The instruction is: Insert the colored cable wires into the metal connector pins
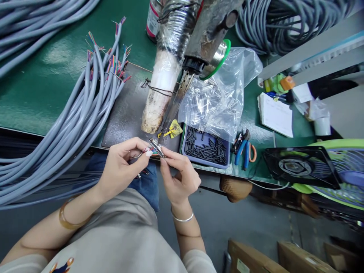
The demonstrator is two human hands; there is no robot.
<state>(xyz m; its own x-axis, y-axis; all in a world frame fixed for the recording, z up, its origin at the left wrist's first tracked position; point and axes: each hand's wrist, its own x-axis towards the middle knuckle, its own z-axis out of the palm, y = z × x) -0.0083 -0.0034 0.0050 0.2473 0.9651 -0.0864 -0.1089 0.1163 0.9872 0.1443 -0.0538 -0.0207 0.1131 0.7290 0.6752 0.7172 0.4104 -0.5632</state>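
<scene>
My left hand [127, 161] pinches the thin coloured wires [152, 151] at a grey cable's end. Those wires run to a metal multi-pin connector [157, 147], which my right hand [178, 170] grips between thumb and fingers at its lower right end. Both hands are closed and close together at the bench's front edge. Just beyond them, a soldering iron [182, 89] slants down with its tip close to the connector; whether they touch I cannot tell. A plastic-wrapped tube [163, 81] hangs beside the iron.
Grey cables [93, 98] with stripped ends lie left. A blue tray [206, 162] of small black tubes and a clear bag [216, 91] of connectors stand right, beside pliers [241, 151]. A solder spool [217, 60], notepad [275, 113] and black fan [300, 167] are farther out.
</scene>
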